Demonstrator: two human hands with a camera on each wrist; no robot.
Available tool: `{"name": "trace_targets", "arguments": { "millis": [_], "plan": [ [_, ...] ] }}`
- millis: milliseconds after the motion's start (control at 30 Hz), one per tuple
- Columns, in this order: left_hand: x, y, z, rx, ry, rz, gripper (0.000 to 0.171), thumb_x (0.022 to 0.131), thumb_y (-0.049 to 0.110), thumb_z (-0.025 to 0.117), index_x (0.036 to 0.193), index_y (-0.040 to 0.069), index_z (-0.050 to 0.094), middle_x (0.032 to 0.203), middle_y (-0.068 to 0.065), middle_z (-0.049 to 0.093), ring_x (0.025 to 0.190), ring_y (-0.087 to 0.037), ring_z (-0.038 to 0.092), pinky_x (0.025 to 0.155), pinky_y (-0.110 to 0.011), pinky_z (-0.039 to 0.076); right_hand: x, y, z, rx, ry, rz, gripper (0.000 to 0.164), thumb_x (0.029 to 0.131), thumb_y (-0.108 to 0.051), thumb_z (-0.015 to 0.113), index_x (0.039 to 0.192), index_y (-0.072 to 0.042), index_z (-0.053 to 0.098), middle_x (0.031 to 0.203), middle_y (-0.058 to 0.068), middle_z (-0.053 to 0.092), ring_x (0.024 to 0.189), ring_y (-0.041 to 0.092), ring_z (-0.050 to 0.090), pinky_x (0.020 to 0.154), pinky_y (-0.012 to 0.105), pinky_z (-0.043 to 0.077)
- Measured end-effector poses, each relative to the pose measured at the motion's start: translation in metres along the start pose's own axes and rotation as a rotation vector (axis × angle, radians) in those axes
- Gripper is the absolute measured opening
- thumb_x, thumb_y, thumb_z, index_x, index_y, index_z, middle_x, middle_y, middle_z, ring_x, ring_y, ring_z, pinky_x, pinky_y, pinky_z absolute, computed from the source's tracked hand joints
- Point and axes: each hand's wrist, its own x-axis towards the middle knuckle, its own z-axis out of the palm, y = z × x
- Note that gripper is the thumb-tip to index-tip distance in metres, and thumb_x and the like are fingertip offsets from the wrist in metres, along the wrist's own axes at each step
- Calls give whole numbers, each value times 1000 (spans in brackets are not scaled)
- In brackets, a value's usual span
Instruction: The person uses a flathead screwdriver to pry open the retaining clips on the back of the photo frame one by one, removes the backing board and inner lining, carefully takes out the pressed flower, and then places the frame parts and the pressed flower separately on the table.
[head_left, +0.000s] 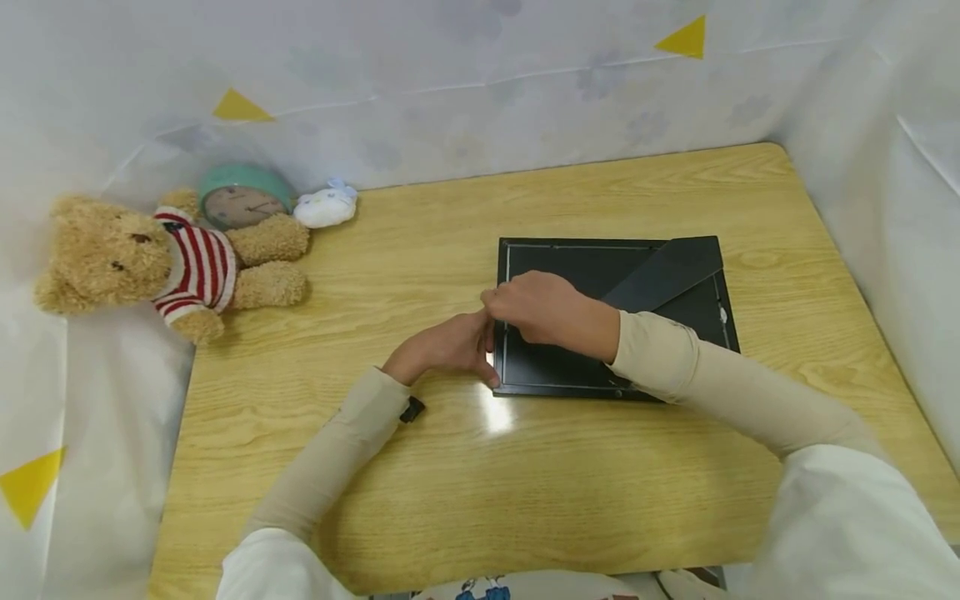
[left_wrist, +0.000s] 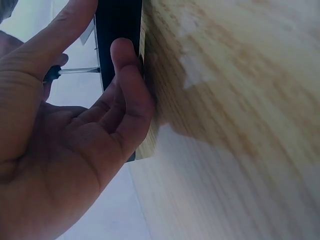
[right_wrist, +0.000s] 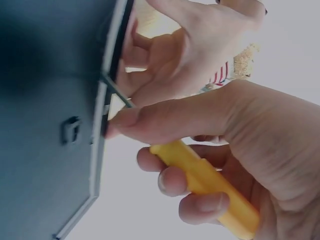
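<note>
A black picture frame (head_left: 555, 367) lies back side up on the table, its folded stand leg (head_left: 671, 271) slanting across the backing. My right hand (head_left: 551, 308) grips a screwdriver by its yellow handle (right_wrist: 210, 185), thumb forward near the metal shaft (right_wrist: 117, 92). The shaft's tip meets the inner edge of the frame's left border. Along that border, my left hand (head_left: 450, 342) holds the frame, with bent fingers (left_wrist: 132, 90) against its side and the thumb by the near corner. In the head view, the right hand hides the screwdriver.
On the left of the wooden table (head_left: 420, 483) lies a teddy bear (head_left: 202, 262) in a striped shirt. Behind it stand a green clock (head_left: 243, 200) and a small white plush (head_left: 327, 206). Pale curtains with yellow triangles (head_left: 686, 39) border the table at the back and sides.
</note>
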Motion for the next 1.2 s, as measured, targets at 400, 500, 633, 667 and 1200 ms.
{"name": "trace_targets", "arguments": {
  "millis": [400, 500, 633, 667, 1200],
  "plan": [
    [2, -6, 2, 1, 11, 76, 81, 72, 21, 93, 131, -2, 42, 95, -13, 58, 75, -18, 58, 71, -28, 49, 27, -10, -17, 89, -78, 64, 20, 83, 6, 74, 91, -9, 63, 85, 8, 60, 67, 19, 51, 60, 34, 46],
    [4, -8, 2, 8, 13, 91, 70, 72, 22, 93, 121, 0, 48, 94, -11, 58, 78, -18, 56, 72, -28, 48, 33, -13, -20, 89, -90, 76, 19, 83, 5, 75, 90, -9, 64, 86, 8, 60, 66, 17, 45, 59, 34, 44],
    [3, -9, 2, 18, 15, 105, 73, 72, 22, 93, 125, 0, 47, 96, -9, 58, 82, -19, 55, 74, -28, 47, 44, -17, -24, 96, -127, 117, 18, 85, 6, 73, 88, -10, 65, 84, 6, 59, 66, 16, 39, 56, 34, 40],
    [3, -9, 2, 15, 15, 111, 78, 72, 22, 93, 130, 0, 46, 104, -10, 58, 88, -19, 55, 79, -28, 47, 47, -18, -24, 104, -143, 135, 17, 87, 5, 71, 88, -10, 65, 85, 5, 59, 67, 16, 38, 56, 34, 39],
    [-1, -4, 4, -66, 14, 33, 75, 75, 20, 91, 132, 1, 45, 110, -9, 59, 88, -18, 58, 80, -28, 49, 39, -17, -25, -72, -142, 98, 9, 89, -5, 74, 96, -10, 71, 87, 8, 70, 69, 17, 59, 68, 38, 56]
  ]
}}
